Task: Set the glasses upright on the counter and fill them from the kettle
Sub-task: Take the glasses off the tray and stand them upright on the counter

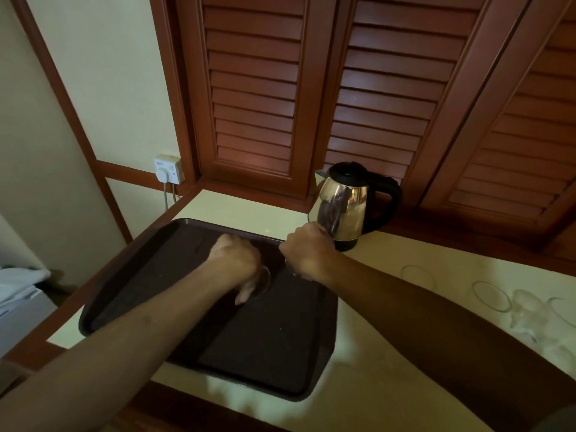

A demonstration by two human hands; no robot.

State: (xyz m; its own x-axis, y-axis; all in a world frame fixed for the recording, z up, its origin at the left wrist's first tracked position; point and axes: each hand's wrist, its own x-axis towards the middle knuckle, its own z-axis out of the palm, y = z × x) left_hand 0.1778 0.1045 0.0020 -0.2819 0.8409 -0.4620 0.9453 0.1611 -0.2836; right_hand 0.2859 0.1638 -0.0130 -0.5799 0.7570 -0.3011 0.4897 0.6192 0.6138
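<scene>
A dark brown tray (280, 353) lies on the cream counter (374, 385). Over its middle, my left hand (238, 260) curls round a clear glass (266, 279), of which only a curved edge shows below the fingers. At the tray's far right edge, my right hand (307, 254) grips a second clear glass (292, 272), which the fist mostly hides. Just behind the right hand stands a steel kettle (346, 207) with a black lid and handle. Several more clear glasses (491, 296) stand upright on the counter at the right.
Brown louvred doors (255, 88) rise behind the counter. A white wall socket (167, 169) with a plug and cable sits at the back left. White cloth (21, 285) lies lower at the far left.
</scene>
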